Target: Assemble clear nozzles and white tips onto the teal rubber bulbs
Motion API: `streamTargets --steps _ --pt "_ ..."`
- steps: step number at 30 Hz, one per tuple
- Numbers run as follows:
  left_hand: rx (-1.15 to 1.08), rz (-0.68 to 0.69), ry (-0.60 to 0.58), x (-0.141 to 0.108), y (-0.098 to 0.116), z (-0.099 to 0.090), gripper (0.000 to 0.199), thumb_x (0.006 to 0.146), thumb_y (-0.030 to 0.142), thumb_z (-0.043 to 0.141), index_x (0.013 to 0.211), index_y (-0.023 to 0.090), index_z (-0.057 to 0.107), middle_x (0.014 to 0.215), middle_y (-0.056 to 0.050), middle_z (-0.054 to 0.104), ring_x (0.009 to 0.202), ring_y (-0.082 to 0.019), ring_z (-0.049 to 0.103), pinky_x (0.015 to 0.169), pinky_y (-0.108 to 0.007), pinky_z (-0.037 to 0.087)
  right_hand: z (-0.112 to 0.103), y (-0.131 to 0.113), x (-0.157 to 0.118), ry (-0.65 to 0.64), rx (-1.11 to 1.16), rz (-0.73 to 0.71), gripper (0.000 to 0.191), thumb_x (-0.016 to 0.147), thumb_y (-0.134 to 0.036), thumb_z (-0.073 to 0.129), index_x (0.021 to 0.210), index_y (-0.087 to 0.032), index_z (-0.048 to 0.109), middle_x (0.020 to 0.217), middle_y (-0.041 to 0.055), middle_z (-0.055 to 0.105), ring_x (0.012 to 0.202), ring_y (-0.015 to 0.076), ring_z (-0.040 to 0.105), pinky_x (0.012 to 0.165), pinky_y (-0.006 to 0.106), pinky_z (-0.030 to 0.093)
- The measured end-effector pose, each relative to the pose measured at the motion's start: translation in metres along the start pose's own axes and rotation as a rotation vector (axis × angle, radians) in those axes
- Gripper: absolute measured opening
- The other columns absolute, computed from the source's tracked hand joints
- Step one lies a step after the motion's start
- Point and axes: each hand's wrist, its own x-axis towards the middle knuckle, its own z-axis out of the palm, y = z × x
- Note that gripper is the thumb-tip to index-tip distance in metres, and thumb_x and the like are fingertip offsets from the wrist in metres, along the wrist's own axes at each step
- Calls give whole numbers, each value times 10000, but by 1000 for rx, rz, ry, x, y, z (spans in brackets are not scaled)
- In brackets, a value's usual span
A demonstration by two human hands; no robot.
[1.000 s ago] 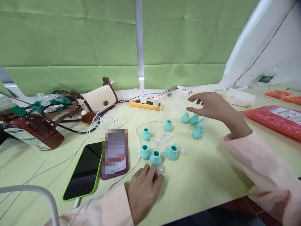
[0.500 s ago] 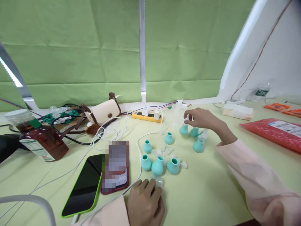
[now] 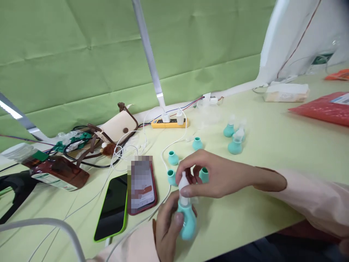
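Observation:
My left hand (image 3: 169, 222) is wrapped round a teal bulb (image 3: 188, 223) near the table's front edge. A clear pointed nozzle (image 3: 184, 182) stands in the bulb's mouth, pinched between the thumb and fingers of my right hand (image 3: 204, 174). Around my hands stand open teal bulbs, one (image 3: 173, 158) behind, one (image 3: 171, 177) to the left, one (image 3: 197, 143) farther back and another (image 3: 204, 174) partly hidden by my right hand. Farther right stand several teal bulbs with clear tops, among them one (image 3: 235, 146) nearest me.
Two phones, one green-edged (image 3: 113, 205) and one red-edged (image 3: 143, 189), lie at left beside white cables. Behind are a yellow power strip (image 3: 170, 124), a cream bag (image 3: 118, 127) and a brown bottle (image 3: 60, 171). A red package (image 3: 321, 109) lies at right.
My right hand has come from the back bulbs to the front, onto the nozzle. My left hand has lifted off the table and taken hold of a bulb. The view has tilted.

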Motion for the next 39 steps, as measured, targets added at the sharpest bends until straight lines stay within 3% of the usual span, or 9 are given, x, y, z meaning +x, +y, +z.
streamTargets --steps 3,6,9,12,19,24,28,35,39 --pt "-33 -149 11 -5 6 1 395 770 513 419 927 175 549 632 -48 569 575 -188 517 487 -266 403 7 3 1 167 -77 -58 235 705 -253 590 912 -143 561 725 17 579 609 86 525 547 194 447" --pt "-145 -253 39 -3 18 0 385 735 496 498 938 172 541 553 -9 531 511 -156 491 438 -236 371 8 -2 -3 350 -302 -294 275 703 -251 605 955 -155 552 817 45 559 719 112 513 624 231 437" --pt "-162 -288 71 0 34 -4 381 685 471 578 915 169 551 529 13 520 478 -131 474 434 -221 366 7 -11 -11 234 -513 -404 157 755 -274 566 890 -195 585 748 17 544 682 102 484 553 216 373" --pt "-35 -201 21 2 46 -9 296 685 415 596 833 159 575 557 -6 575 491 -129 489 456 -221 368 6 -13 -17 199 -636 -402 107 801 -281 514 855 -220 584 677 -12 540 601 84 458 486 215 301" --pt "86 -158 125 2 47 -5 229 657 379 608 759 177 577 561 -4 582 505 -137 495 410 -210 344 -6 -7 -16 1 -710 -407 238 872 -255 389 753 -213 592 644 -23 545 533 70 430 489 227 281" --pt "66 -200 144 5 46 -5 241 659 380 609 776 178 549 564 3 582 491 -128 494 393 -199 329 -7 -17 -15 11 -770 -281 310 840 -176 354 596 -155 544 522 -4 482 450 88 366 429 250 218" --pt "65 -199 95 10 45 -9 217 693 365 582 783 174 533 499 30 526 449 -112 454 416 -204 346 -2 -24 -16 -59 -822 -338 250 770 -131 353 630 -126 560 581 47 521 490 116 368 430 256 181" --pt "276 -131 -21 18 43 -12 192 720 328 541 798 154 563 533 17 493 487 -119 427 466 -218 342 -1 -23 -14 -167 -890 -169 223 766 -105 392 620 -133 558 565 18 503 482 101 321 439 252 150" --pt "288 -78 -49 20 44 -12 165 719 314 539 780 161 548 497 35 444 455 -106 372 430 -205 302 1 -20 -15 -129 -926 -268 251 763 -88 363 584 -137 532 555 22 492 485 111 333 438 255 167"
